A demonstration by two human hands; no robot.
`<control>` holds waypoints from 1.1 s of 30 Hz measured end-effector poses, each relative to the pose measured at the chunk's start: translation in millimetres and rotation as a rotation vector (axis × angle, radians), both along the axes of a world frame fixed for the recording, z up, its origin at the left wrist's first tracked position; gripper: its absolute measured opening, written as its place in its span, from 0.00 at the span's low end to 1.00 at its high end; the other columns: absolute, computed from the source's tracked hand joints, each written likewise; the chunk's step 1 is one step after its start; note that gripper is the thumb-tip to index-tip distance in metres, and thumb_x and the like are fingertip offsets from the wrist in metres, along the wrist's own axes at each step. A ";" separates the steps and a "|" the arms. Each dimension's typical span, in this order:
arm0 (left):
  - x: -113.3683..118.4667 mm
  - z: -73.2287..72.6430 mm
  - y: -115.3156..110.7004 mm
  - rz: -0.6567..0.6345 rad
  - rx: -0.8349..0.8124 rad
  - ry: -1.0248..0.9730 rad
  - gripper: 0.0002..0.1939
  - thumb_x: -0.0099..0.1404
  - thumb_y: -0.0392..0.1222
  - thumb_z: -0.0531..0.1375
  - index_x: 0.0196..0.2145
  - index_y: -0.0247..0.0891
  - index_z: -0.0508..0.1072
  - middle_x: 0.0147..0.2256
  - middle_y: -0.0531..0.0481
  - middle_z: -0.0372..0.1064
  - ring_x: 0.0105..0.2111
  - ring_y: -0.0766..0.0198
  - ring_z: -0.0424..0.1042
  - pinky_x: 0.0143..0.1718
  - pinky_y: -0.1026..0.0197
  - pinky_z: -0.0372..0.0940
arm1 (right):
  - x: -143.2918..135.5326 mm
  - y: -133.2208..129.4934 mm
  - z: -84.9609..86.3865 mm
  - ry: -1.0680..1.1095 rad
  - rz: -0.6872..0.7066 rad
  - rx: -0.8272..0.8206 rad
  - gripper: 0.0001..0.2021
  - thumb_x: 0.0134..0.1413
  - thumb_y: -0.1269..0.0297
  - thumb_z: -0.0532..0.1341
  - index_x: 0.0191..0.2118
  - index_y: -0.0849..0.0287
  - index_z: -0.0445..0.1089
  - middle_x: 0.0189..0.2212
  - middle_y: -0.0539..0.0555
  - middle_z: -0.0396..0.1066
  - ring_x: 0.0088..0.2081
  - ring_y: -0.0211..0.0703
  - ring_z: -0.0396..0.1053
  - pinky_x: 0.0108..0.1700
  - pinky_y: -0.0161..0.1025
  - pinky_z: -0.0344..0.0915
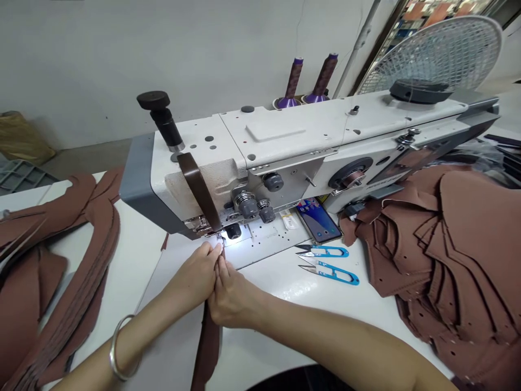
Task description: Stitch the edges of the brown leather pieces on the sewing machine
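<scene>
Both hands meet just in front of the needle area of a white sewing machine [280,136]. My left hand [200,273], with a silver bangle on its wrist, has its fingers closed on a brown leather strip [207,347]. Pressed against it, my right hand [232,293] is also closed on the strip. The strip hangs from under my hands toward the table's front edge; its upper end is mostly covered by my fingers. A lamp lights the machine bed [264,239] beside my fingertips.
Two blue thread snips [334,273] and a phone [319,220] lie to the right. Brown leather pieces are piled at right [459,244], with long curved strips at left [81,271]. Two thread cones [293,81] and a fan [439,54] stand behind the machine.
</scene>
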State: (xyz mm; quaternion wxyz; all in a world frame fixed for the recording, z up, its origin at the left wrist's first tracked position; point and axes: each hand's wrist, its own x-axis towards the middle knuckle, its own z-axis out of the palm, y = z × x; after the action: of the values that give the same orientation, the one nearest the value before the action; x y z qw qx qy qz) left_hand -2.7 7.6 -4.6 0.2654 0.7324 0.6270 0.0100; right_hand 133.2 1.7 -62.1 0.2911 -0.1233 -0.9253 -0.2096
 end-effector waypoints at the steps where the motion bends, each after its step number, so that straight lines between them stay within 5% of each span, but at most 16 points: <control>1: 0.3 0.6 0.3 -0.008 0.001 0.011 0.27 0.64 0.28 0.44 0.60 0.26 0.61 0.41 0.39 0.64 0.40 0.57 0.67 0.47 0.54 0.66 | 0.4 1.8 0.6 0.002 -0.006 -0.008 0.10 0.49 0.78 0.55 0.34 0.77 0.73 0.32 0.78 0.73 0.35 0.65 0.74 0.37 0.63 0.70; 24: 0.4 8.7 5.0 0.009 -0.136 0.039 0.33 0.61 0.25 0.44 0.65 0.26 0.52 0.49 0.37 0.62 0.47 0.56 0.67 0.52 0.54 0.62 | 5.5 6.6 1.7 -0.019 -0.017 -0.052 0.12 0.52 0.81 0.52 0.37 0.82 0.71 0.36 0.83 0.71 0.38 0.64 0.75 0.42 0.62 0.72; 33: -2.2 15.6 -1.5 0.051 -0.165 0.010 0.27 0.57 0.27 0.46 0.54 0.35 0.64 0.39 0.45 0.64 0.39 0.56 0.69 0.45 0.53 0.64 | 9.4 3.5 2.3 -0.016 0.000 -0.068 0.12 0.53 0.80 0.52 0.37 0.82 0.72 0.37 0.82 0.72 0.39 0.65 0.75 0.39 0.60 0.72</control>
State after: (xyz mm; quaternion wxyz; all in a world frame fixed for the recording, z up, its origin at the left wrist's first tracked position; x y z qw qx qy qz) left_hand -4.9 6.1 11.0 0.3215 0.6919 0.6453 -0.0384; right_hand 142.6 5.2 -59.9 0.2794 -0.1315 -0.9341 -0.1791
